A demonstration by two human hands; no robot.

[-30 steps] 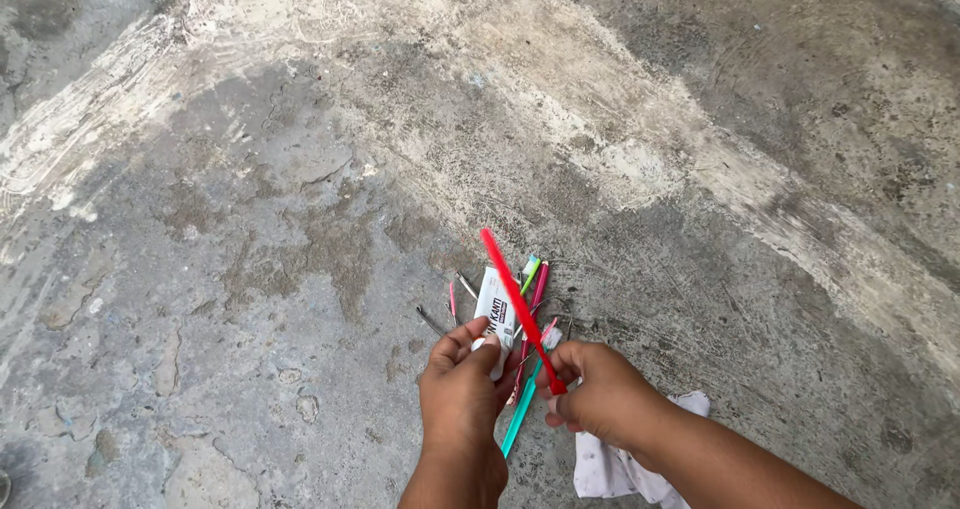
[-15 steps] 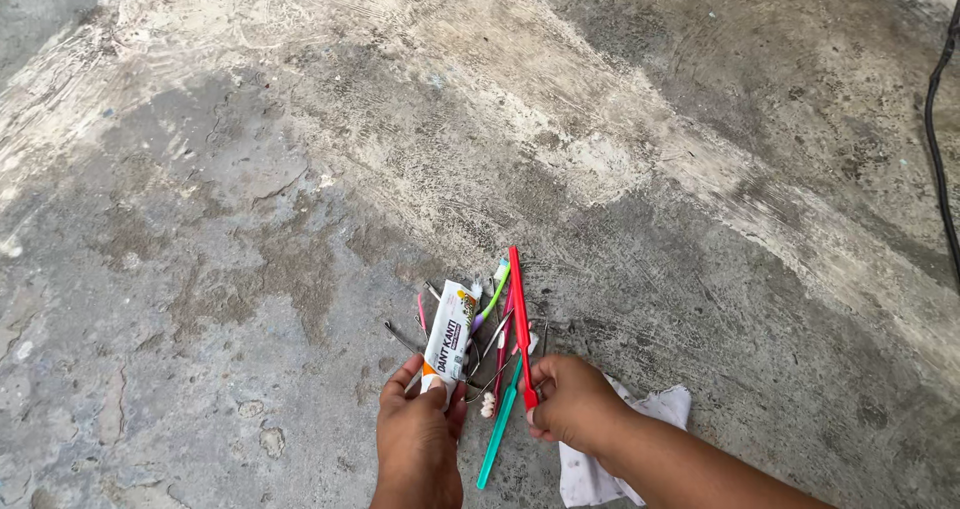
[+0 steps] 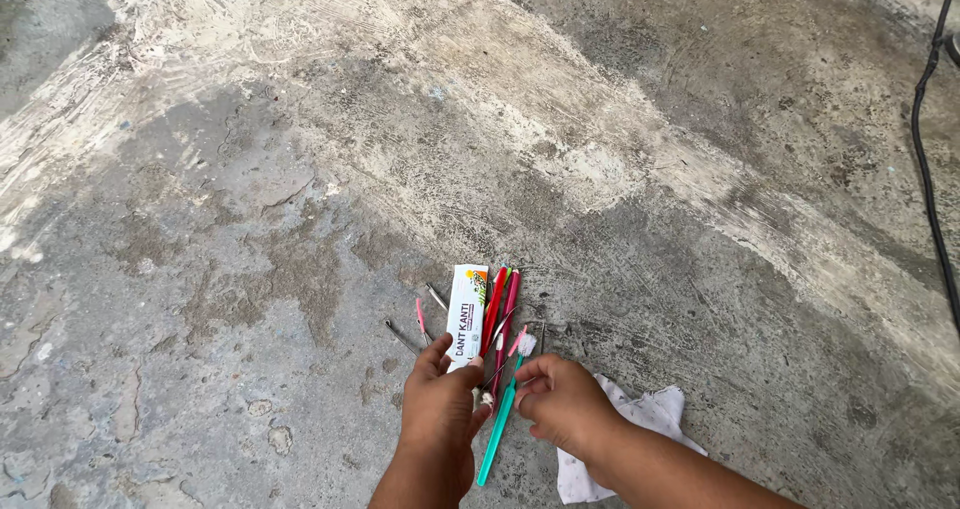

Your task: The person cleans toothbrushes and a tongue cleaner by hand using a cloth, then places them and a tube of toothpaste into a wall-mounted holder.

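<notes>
My left hand [image 3: 440, 409] grips the lower end of a white toothpaste tube [image 3: 467, 314], which points away from me over the concrete floor [image 3: 250, 219]. A red toothbrush [image 3: 494, 304] and a magenta toothbrush [image 3: 509, 314] lie close against the tube's right side. My right hand [image 3: 562, 401] is just right of my left hand. Its thumb and forefinger pinch the neck of a teal toothbrush [image 3: 496, 437], whose handle runs down between my two hands. The lower ends of the red and magenta brushes are hidden behind my hands.
Thin metal clips [image 3: 401, 335] and a small pink stick [image 3: 421, 317] lie left of the tube. A white cloth [image 3: 640, 429] lies under my right forearm. A black cable [image 3: 928, 169] runs down the right edge. The floor is rough, stained concrete.
My right hand lowered the red toothbrush from raised and slanted to flat beside the tube, then let it go and moved to the teal brush. The tube came into fuller view.
</notes>
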